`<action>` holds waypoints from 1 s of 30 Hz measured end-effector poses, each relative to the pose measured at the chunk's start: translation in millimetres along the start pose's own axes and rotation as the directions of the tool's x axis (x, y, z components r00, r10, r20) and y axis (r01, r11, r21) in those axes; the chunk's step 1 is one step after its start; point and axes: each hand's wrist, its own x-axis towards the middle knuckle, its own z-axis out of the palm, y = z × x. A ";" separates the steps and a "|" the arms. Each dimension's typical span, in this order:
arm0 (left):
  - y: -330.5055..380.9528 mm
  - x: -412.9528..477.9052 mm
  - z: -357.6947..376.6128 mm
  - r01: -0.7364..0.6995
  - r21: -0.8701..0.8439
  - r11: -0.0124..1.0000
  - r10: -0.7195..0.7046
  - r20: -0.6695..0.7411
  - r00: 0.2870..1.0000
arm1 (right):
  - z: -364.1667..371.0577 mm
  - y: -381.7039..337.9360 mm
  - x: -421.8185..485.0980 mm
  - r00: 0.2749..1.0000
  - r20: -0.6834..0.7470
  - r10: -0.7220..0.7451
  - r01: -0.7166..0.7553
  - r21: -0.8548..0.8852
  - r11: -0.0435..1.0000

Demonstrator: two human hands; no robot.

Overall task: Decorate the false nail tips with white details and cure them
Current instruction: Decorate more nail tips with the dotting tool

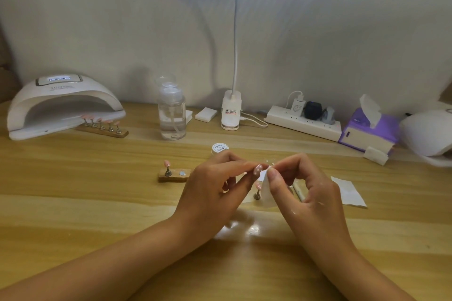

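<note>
1. wood-grain counter (pixel 73 178) is lit from above by a clip-on lamp (pixel 230 110); a grey padded wall stands behind.
2. the left hand (pixel 215 193) is closed in a pinch on a pink false nail tip (pixel 258 168), held above the counter in the middle of the view; white dots are visible on the tip.
3. the right hand (pixel 305 193) is closed in a pinch on a white wipe (pixel 265 186), whose upper edge touches the tip; the wipe hangs down from the fingers.
4. the step in hand is judged to be a wipe or correction of the tip. the tip should be gripped by its edges so that the painted face is not smeared.
5. light pressure should be applied with a clean part of the wipe, and only the fault should be touched; uncured white gel would be dragged by a broad stroke.
6. a second tip on a metal stand (pixel 257 189) sits just below the hands, partly hidden; contact with it should be avoided.
7. a small wooden holder (pixel 173 176) with one tip stands to the left, and a jar of white paint (pixel 220 148) lies behind the hands.
8. the curing lamp (pixel 63 105) stands at the far left, with a strip of five tips (pixel 102 127) at its mouth; curing of the held tip is judged not yet done.
</note>
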 end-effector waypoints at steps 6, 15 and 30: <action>-0.5 0.6 0.1 0.007 -0.020 1.000 -0.007 -0.005 1.000 | 2.5 -1.3 -1.5 0.998 -0.018 -0.052 0.051 -0.037 0.998; -1.9 -0.2 0.7 -0.007 -0.019 1.000 0.007 0.005 1.000 | 2.9 -0.9 -2.0 0.995 -0.001 -0.104 0.104 -0.084 0.991; -1.4 -0.8 0.1 -0.010 -0.006 1.000 0.010 0.016 1.000 | 2.9 0.0 -2.3 0.992 -0.003 -0.126 0.125 -0.095 0.988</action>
